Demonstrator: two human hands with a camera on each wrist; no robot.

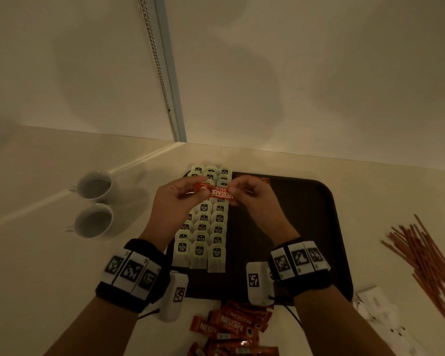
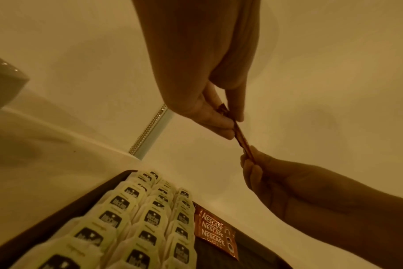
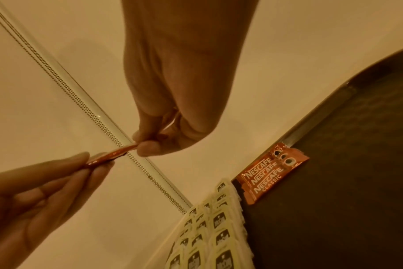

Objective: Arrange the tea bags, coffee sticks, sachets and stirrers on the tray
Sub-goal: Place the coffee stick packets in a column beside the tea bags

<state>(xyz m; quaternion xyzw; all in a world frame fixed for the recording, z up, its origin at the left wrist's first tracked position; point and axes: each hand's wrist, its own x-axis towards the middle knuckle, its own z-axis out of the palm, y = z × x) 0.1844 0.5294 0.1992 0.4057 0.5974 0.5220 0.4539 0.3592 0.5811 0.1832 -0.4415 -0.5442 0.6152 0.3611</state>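
Nearest the person, a loose heap of red coffee sticks [image 1: 231, 330] lies on the counter just off the near edge of the dark tray [image 1: 326, 227], with white sachets [image 1: 375, 304] and a spread of thin brown stirrers [image 1: 421, 263] further to the right. On the left part of the tray, three columns of overlapping tea bags [image 1: 206, 222] run from the near edge to the far one. Above those columns, lifted clear of them, one red coffee stick [image 1: 215, 192] spans the gap between both hands: the left hand [image 1: 176, 199] pinches its left end between thumb and fingertips, the right hand [image 1: 254, 196] pinches its right end likewise, so the stick's printed middle lies bare between the two grips. Beyond the right hand, three overlapping sticks [image 3: 267, 174] lie flat in the tray at its far edge, just beside the tea bags. Two white cups [image 1: 94, 206] stand on the counter, left of the tray.
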